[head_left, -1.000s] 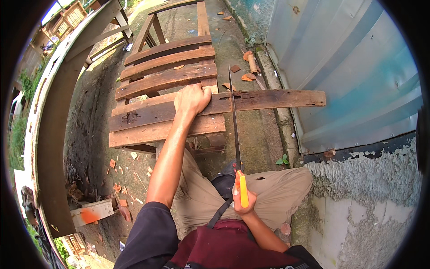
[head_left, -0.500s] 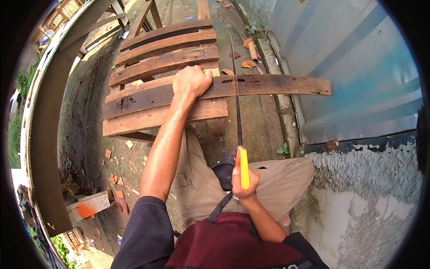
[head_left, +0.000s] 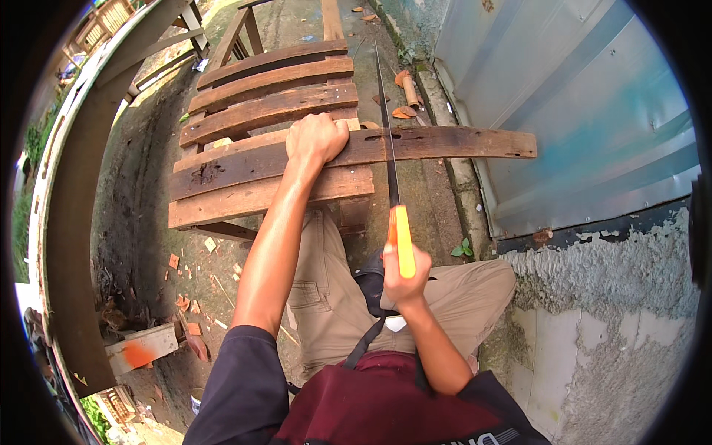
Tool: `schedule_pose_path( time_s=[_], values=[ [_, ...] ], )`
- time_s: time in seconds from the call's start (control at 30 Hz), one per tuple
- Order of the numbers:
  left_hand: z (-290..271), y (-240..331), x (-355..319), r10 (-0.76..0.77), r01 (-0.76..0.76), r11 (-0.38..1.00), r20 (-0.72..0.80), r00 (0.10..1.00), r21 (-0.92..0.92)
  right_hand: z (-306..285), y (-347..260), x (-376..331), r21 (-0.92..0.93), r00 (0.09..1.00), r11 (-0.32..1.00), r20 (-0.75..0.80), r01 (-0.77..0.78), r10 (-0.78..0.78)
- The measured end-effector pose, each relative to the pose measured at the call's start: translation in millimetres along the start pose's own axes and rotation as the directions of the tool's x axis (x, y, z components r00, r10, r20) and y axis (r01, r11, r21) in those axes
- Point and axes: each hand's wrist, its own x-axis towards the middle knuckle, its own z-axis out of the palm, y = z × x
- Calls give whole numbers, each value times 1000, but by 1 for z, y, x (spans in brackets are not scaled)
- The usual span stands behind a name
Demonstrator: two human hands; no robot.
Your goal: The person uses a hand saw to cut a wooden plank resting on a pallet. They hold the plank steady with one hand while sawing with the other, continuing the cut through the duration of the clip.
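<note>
Pushed the handsaw (head_left: pixel 392 178) forward, clenched in the right hand (head_left: pixel 417 276), crosswise to the long dark wooden plank (head_left: pixel 445 143), just right of the left hand (head_left: pixel 317 139) curled over it.

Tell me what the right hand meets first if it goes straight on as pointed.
Probably the dark board, which the saw crosses; the right hand might pass above it, depth being unclear.

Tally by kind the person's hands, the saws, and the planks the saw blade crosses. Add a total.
Hands: 2 (left hand, right hand)
Saw: 1
Plank: 1
Total: 4
</note>
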Motion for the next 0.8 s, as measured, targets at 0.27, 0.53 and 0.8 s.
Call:
schedule_pose_path(
  time_s=[0.27,0.53,0.8],
  values=[
    [2,2,-1,-6,2,999,-88,996,-39,-51,-6,-58,-68,998,997,48,31,-28],
    [3,2,-2,11,-14,999,-77,997,-31,-5,-4,-6,39,999,999,-36,-18,20],
    [9,3,-1,-5,1,999,-117,993,-33,-55,3,-73,-36,999,999,29,-12,13]
  ],
)
